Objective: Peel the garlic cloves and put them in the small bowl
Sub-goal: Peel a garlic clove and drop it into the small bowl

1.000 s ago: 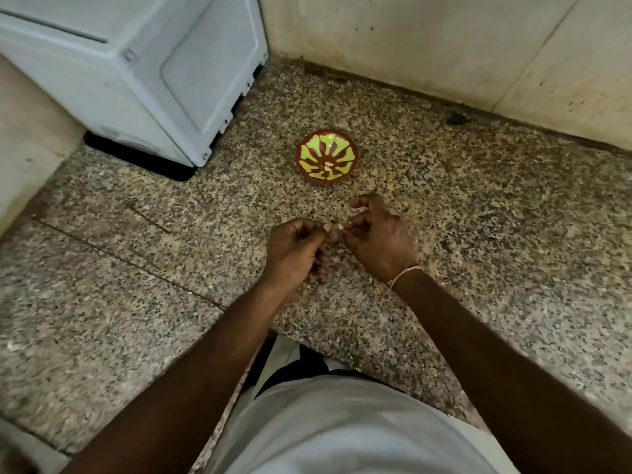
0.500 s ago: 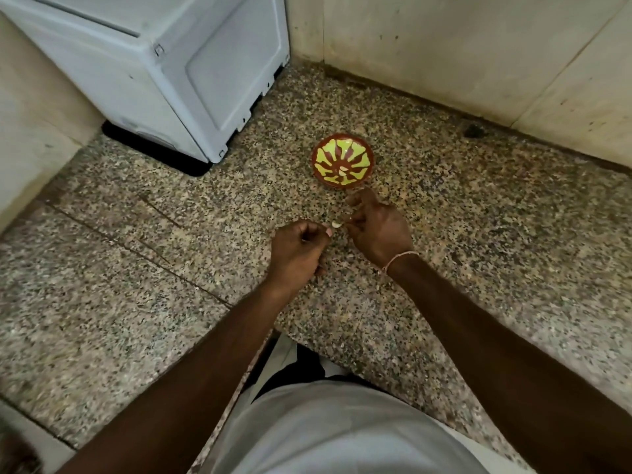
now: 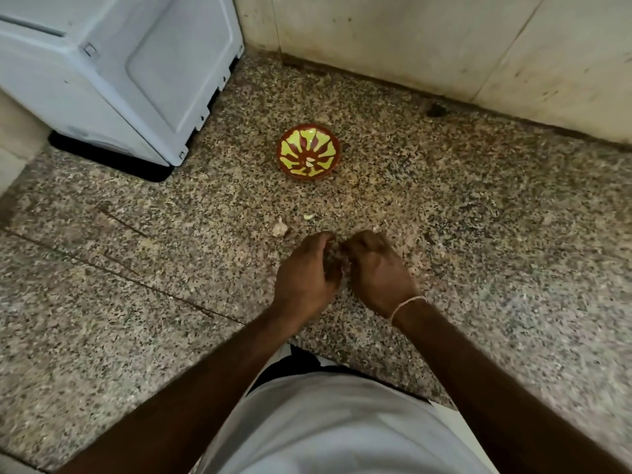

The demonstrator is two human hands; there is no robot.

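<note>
The small red bowl with a yellow-green pattern stands on the speckled stone counter, and one peeled clove lies inside it. My left hand and my right hand meet fingertip to fingertip nearer to me than the bowl. Both have curled fingers that pinch a garlic clove between them, and the hands hide most of it. A garlic piece with skin and a small pale clove lie loose on the counter just beyond my left hand.
A white appliance stands at the back left of the granite counter. Beige walls close off the back. The counter's front edge runs just in front of my white shirt.
My hands have drawn back toward me and farther from the bowl, still working the clove. The loose garlic pieces beyond them have come into view.
</note>
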